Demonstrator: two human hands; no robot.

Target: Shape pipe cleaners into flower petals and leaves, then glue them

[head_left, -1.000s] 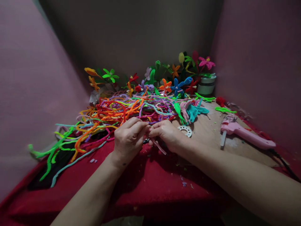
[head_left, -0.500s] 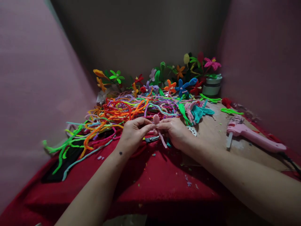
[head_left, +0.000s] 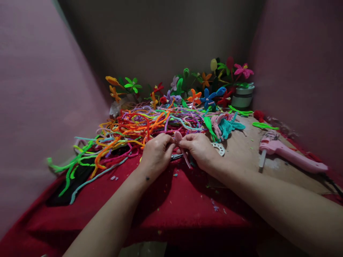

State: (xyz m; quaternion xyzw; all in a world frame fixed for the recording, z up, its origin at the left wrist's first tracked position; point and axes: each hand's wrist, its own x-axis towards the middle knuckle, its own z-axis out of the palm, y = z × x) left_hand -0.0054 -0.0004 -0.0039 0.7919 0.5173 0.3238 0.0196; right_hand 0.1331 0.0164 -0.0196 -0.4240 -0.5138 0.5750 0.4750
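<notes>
Between my two hands is a pink pipe cleaner (head_left: 178, 136), bent into a rounded loop at the top, with a loose tail hanging below. My right hand (head_left: 198, 148) pinches it between thumb and finger. My left hand (head_left: 158, 151) is closed against its left side, the back of the hand turned toward me; its fingertips are partly hidden. Just under the fingers, a pair of pliers or cutters (head_left: 175, 157) lies on the red cloth, mostly covered by my hands. Beside my right hand is a white ring with holes (head_left: 219, 149).
A tangled heap of colourful pipe cleaners (head_left: 150, 123) spreads behind my hands. Finished pipe-cleaner flowers (head_left: 209, 98) stand at the back, near a pale green jar (head_left: 242, 97). To the right, a pink glue gun (head_left: 291, 153) lies on a cardboard sheet (head_left: 241, 150). Scraps dot the red cloth (head_left: 184, 210).
My left hand has rolled over, its wrist shifting right, and now covers more of the pliers. The pink loop has turned a little, tilting slightly left. My right hand has barely moved.
</notes>
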